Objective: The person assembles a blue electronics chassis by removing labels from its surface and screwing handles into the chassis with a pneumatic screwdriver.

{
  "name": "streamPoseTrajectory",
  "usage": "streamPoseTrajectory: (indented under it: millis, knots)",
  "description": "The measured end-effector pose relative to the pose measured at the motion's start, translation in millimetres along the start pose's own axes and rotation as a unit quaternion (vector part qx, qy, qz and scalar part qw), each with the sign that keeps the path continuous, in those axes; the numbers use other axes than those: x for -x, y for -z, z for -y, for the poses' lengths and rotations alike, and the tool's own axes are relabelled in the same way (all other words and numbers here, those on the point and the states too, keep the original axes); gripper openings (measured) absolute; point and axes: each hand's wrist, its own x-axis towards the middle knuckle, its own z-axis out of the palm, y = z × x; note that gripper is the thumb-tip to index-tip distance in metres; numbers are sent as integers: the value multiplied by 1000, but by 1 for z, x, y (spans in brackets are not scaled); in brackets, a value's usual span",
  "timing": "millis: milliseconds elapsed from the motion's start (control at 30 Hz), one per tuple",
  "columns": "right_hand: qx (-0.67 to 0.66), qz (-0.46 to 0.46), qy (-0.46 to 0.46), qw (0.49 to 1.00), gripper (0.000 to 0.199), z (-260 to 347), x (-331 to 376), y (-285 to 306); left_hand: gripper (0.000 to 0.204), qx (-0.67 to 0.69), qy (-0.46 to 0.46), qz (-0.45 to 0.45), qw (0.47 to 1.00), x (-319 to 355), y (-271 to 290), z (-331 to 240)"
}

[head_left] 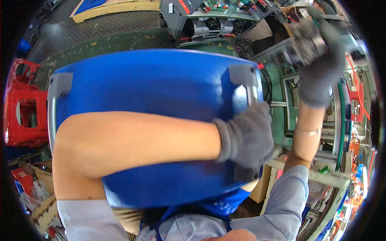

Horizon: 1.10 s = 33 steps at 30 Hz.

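A large blue panel (140, 84) lies in front of my body, its surface smooth and shiny. Along its left side runs a metal bar handle (52, 108) with dark end brackets. A matching bar handle (252, 93) is fixed at the right side. My left arm crosses over the panel, and my left hand (250, 136), in a grey knitted glove, is closed round that right handle. Raised at the upper right, my gloved right hand (321, 76) is smeared by motion. It seems to grip a grey metallic object (307, 44), whose kind the blur hides.
Red plastic stools (30, 116) stand at the left. Beyond the panel sits an opened grey machine cabinet (209, 26) with circuit boards. A wooden pallet (116, 9) is at the far left. A rack of metal frames (287, 100) and a workbench edge line the right.
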Motion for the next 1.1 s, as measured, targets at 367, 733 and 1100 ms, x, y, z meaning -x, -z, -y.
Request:
streamPoseTrajectory:
  millis: [367,733,1100]
  knots:
    - [-380,114,-237,887,38,35,-16,-8,31,249,-23,-45,967,7,-7,15]
    - [-277,-76,-185,940,50,73,-28,11,33,241,535,-231,776,12,47,-16]
    - [-280,-67,-155,945,56,50,-7,0,60,533,619,-239,524,-10,43,8]
